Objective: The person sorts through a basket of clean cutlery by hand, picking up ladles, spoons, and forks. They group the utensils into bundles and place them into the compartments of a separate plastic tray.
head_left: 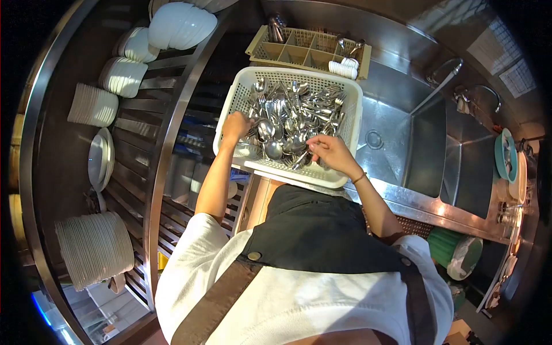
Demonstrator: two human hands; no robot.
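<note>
A white perforated basket [230,109] holds a jumbled heap of metal spoons and forks [282,115]. At the left side of the heap is my left hand [237,126], its fingers curled down at the cutlery; what they hold, if anything, is hidden. My right hand [332,152] is over the front right part of the heap, thumb and fingers pinched together near a spoon [300,160]; whether it grips that spoon is too small to tell. Behind the basket stands a beige divided cutlery holder [290,54] with some utensils and white spoons [343,68] in its compartments.
Metal sinks [374,109] with faucets [460,66] lie to the right. A slatted metal rack [167,132] on the left bears white bowls [183,26] and stacked plates [95,250]. A turquoise bowl [506,155] sits at the far right, above a green container [445,248].
</note>
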